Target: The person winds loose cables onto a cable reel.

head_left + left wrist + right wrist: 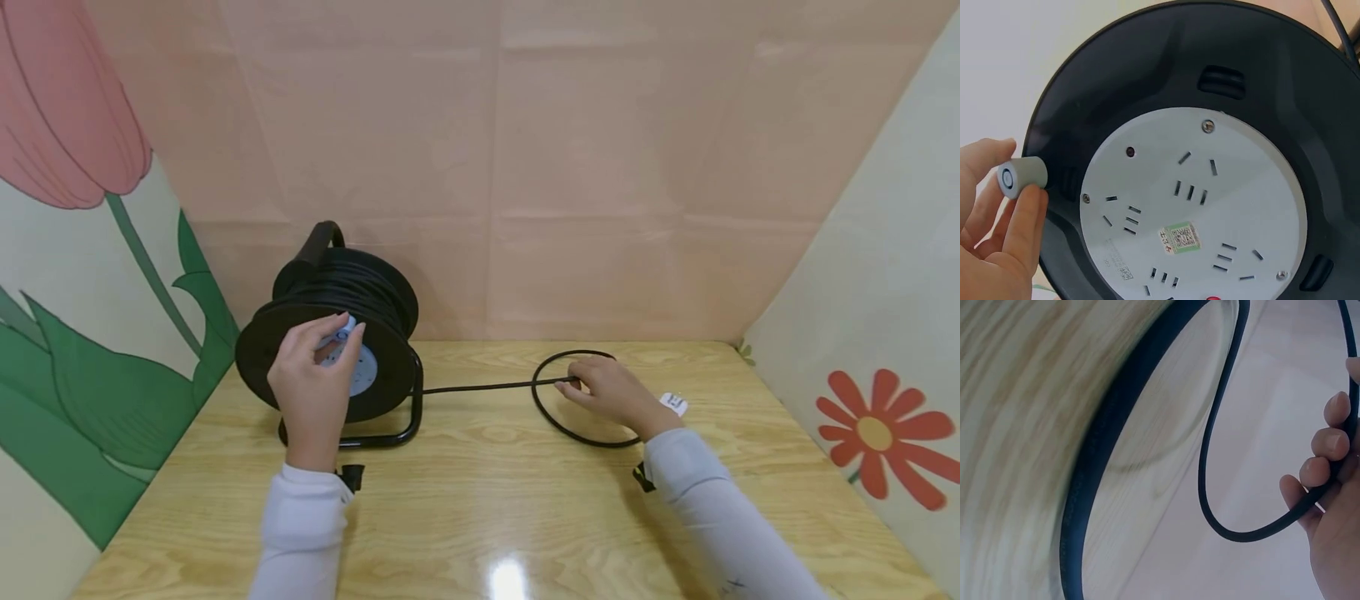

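Observation:
A black cable reel [390, 354] stands on its tube frame [375, 442] at the left of the table, black cable wound between its flanges. My left hand [311, 379] pinches the small grey-blue crank knob [1027, 174] on the reel's front flange between thumb and fingers. Beside that knob, the left wrist view shows the round socket panel [1197, 181] with slots and a QR sticker. From the reel, the black cable [480, 387] runs right to my right hand [611, 392], whose fingers curl round it. A loop of cable hangs about that hand.
The wood-grain table [465, 500] ends at a peach backdrop [600, 183]. Flower-printed panels rise at both sides, the left panel [135, 400] close to the reel. A white tag [674, 403] shows beside the right wrist.

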The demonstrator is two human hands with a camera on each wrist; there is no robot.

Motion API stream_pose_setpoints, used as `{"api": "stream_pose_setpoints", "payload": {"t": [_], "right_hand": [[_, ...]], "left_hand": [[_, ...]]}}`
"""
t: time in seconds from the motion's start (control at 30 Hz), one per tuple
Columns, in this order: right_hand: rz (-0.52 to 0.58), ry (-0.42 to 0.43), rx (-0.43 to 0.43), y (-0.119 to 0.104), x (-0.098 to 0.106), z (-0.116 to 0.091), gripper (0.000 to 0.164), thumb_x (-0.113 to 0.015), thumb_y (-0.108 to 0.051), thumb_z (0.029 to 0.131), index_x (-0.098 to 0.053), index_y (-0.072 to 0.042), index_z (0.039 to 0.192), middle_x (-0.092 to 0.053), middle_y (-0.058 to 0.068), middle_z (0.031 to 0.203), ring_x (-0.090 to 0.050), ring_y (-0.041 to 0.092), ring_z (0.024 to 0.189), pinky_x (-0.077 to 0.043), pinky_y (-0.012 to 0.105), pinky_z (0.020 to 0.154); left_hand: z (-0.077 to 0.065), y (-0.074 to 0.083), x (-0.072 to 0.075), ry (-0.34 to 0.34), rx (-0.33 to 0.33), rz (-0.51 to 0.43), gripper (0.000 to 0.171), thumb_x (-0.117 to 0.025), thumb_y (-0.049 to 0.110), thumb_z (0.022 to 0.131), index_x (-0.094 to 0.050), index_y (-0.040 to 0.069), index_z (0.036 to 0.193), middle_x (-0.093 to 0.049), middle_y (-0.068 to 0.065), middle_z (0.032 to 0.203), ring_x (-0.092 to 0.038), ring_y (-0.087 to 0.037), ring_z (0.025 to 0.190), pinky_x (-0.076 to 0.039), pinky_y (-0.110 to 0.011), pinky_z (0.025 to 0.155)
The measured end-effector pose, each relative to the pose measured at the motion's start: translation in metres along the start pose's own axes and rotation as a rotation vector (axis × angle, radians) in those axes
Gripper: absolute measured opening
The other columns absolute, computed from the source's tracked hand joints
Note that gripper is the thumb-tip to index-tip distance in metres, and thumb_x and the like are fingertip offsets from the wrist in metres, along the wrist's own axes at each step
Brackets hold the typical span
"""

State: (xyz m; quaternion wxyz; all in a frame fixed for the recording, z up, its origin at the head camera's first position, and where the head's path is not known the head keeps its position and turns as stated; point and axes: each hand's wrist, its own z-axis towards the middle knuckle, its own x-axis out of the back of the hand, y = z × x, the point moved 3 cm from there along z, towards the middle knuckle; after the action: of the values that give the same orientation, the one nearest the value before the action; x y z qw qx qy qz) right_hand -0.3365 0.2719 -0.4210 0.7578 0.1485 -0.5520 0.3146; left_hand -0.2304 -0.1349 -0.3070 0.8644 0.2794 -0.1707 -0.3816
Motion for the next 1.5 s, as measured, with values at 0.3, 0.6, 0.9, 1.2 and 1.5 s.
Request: {"api": "stream_pose_setpoints", "payload": {"t": [0.3, 0.6, 0.9, 1.2, 1.5], "right_hand": [[-0.015, 0.051, 0.056, -0.016, -0.002, 0.013, 0.029, -0.066, -0.034, 0.098, -0.050, -0.023, 0.077, -0.042, -0.011, 0.066, -0.039, 0.009, 0.059, -0.037, 0.032, 0.060], [-0.021, 0.007, 0.020, -0.033, -0.003, 0.026, 0.029, -0.063, -0.039, 0.099, -0.055, -0.021, 0.079, -0.049, -0.010, 0.068, -0.043, 0.009, 0.059, -0.040, 0.031, 0.058], [-0.026, 0.009, 0.047, -0.047, -0.011, 0.036, 0.030, -0.064, -0.038, 0.099, -0.054, -0.021, 0.077, -0.048, -0.011, 0.065, -0.044, 0.007, 0.056, -0.043, 0.031, 0.057], [-0.003, -0.022, 0.053, -0.063, -0.014, 0.045, 0.029, -0.062, -0.036, 0.100, -0.053, -0.021, 0.078, -0.048, -0.012, 0.064, -0.044, 0.007, 0.055, -0.042, 0.032, 0.058], [-0.005, -0.029, 0.081, -0.073, -0.022, 0.053, 0.025, -0.060, -0.037, 0.101, -0.057, -0.021, 0.083, -0.054, -0.012, 0.067, -0.047, 0.005, 0.056, -0.047, 0.032, 0.061]], "left_hand": [[-0.002, 0.006, -0.013, -0.054, -0.139, 0.110, 0.017, -0.080, 0.017, 0.087, -0.079, 0.002, 0.096, -0.070, -0.008, 0.096, -0.067, -0.020, 0.088, -0.057, -0.027, 0.076], [-0.011, 0.008, -0.023, -0.127, -0.208, 0.199, 0.015, -0.082, 0.014, 0.085, -0.079, 0.001, 0.092, -0.069, -0.010, 0.086, -0.065, -0.023, 0.078, -0.058, -0.034, 0.068], [-0.023, 0.008, -0.032, -0.232, -0.189, 0.246, 0.012, -0.083, 0.012, 0.082, -0.078, 0.003, 0.087, -0.065, -0.006, 0.077, -0.058, -0.018, 0.066, -0.050, -0.030, 0.059], [-0.028, 0.005, -0.038, -0.321, -0.167, 0.302, 0.012, -0.085, 0.012, 0.079, -0.077, 0.003, 0.082, -0.064, -0.005, 0.074, -0.057, -0.017, 0.065, -0.050, -0.031, 0.057], [-0.031, 0.005, -0.038, -0.414, -0.113, 0.330, 0.012, -0.086, 0.011, 0.079, -0.077, 0.004, 0.081, -0.064, -0.005, 0.073, -0.059, -0.017, 0.066, -0.052, -0.032, 0.059]]}}
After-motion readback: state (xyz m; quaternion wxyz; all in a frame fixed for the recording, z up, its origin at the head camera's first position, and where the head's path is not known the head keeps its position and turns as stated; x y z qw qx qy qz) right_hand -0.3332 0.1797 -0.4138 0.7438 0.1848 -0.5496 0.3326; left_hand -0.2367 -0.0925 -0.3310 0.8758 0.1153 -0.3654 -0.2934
